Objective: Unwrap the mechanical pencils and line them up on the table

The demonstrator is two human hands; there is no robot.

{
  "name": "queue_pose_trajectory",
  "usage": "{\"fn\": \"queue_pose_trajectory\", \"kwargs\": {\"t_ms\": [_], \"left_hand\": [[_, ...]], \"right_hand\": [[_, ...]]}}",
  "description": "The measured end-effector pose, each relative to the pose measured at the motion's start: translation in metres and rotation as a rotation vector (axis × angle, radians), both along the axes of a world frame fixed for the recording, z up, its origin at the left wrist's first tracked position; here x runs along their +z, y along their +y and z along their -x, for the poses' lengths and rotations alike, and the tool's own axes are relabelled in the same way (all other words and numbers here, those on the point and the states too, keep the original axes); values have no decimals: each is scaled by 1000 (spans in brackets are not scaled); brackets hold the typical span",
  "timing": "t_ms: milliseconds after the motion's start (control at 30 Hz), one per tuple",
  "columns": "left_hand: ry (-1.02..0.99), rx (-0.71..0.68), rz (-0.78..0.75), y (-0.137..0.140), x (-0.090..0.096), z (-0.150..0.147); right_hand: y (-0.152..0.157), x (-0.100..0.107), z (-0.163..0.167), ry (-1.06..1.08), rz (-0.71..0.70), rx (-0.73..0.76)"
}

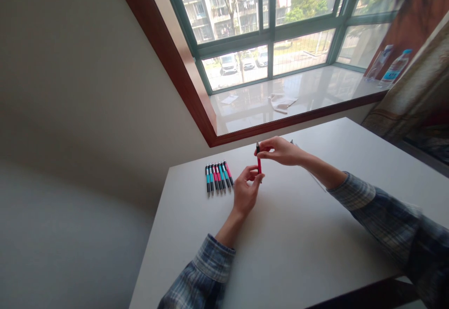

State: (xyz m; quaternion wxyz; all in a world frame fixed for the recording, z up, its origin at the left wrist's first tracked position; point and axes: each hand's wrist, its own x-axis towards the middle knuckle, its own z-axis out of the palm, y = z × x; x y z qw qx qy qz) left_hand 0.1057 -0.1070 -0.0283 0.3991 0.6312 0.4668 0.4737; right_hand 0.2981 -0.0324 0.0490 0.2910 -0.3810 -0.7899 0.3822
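A red and black pen (259, 165) is held upright between both my hands, above the white table. Near its lower end, the fingers of my left hand (246, 191) are pinched around it. My right hand (280, 151) grips the same pen close to its upper end with thumb and fingers. Left of my left hand lies a row of several pens (218, 178), side by side, some turquoise and some red, all with black parts. Partly hidden behind my right hand and forearm is another thin object (317, 181) on the table; its kind is unclear.
The white table (280, 253) reaches to the wall below a windowsill (252, 117). A crumpled cloth or paper (282, 103) and a flat white piece (229, 99) lie on the sill. Plastic bottles (394, 70) stand at its right end beside a curtain (403, 93).
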Motion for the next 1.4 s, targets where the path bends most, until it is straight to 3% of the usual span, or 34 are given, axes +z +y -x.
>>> {"fn": "queue_pose_trajectory", "kwargs": {"t_ms": [200,367,800,1000,1133,1233,1400], "left_hand": [[79,-158,-163,-13,10,-5],[125,-229,-214,-16,9,-9],[233,-189,-239,-15,5,-9],[291,-147,-339,-15,3,-9],[292,-169,-279,-15,4,-8],[154,-76,-195,-14,6,-6],[-135,180,-54,-4,4,0]], "right_hand": [[5,-13,-3,136,315,-48],[6,-18,-5,156,442,31],[-2,-7,4,73,400,40],[0,-8,3,42,398,35],[3,-10,-1,99,368,8],[5,-12,-4,262,417,-3],[3,-8,-2,602,605,118]]}}
